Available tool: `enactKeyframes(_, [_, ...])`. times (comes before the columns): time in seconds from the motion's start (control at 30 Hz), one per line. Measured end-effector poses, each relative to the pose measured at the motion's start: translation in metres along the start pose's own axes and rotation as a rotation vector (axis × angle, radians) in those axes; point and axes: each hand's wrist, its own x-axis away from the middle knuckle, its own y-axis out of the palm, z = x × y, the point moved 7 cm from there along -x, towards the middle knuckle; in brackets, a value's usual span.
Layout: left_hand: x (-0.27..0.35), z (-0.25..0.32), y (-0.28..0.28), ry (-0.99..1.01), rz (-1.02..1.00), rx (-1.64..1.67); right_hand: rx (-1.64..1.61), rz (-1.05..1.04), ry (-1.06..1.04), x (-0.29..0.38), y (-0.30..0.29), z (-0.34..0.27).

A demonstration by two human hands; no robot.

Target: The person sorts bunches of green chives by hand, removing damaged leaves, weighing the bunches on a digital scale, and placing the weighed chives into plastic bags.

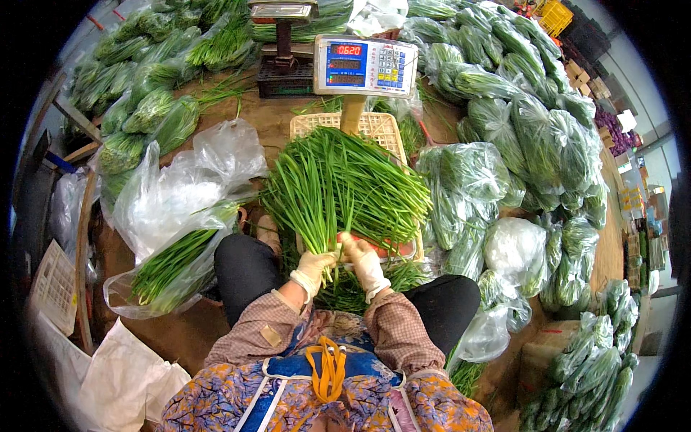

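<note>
Both my hands wear pale gloves and meet in front of me. My left hand (316, 270) is closed round the lower stems of a bunch of long green Chinese chives (310, 210), whose leaves fan away from me. My right hand (363, 262) touches the same bunch at its right side, fingers bent; whether it pinches a stem I cannot tell. Behind and to the right, a large heap of chives (372, 189) lies on a cream plastic basket (299, 125). A digital scale display (366, 66) stands on a post beyond it. Loose greens lie below my hands.
An open clear bag with chives (175, 264) lies at my left, beside crumpled clear plastic bags (178, 183). Bagged greens (486, 124) are piled at the right, more at the far left (154, 110). A second scale (283, 32) stands at the back. A white sack (127, 372) lies near left.
</note>
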Motion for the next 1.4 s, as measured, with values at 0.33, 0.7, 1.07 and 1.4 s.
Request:
enactKeyframes(0.33, [-0.022,-0.007,-0.017,0.006,0.141,-0.114,-0.107,-0.248,-0.07,0.03,-0.017,-0.005])
enactKeyframes(0.7, [0.009,0.019,0.019,0.071,-0.151,-0.1,-0.043,-0.194,-0.22,0.014,0.004,-0.052])
enactKeyframes(1.07, [0.022,-0.03,0.025,-0.256,-0.374,0.029,-0.584,-0.061,-0.038,-0.001,-0.019,0.018])
enactKeyframes(1.4, [0.033,-0.041,0.025,-0.312,-0.224,0.182,-0.51,-0.052,0.025,0.014,-0.013,0.022])
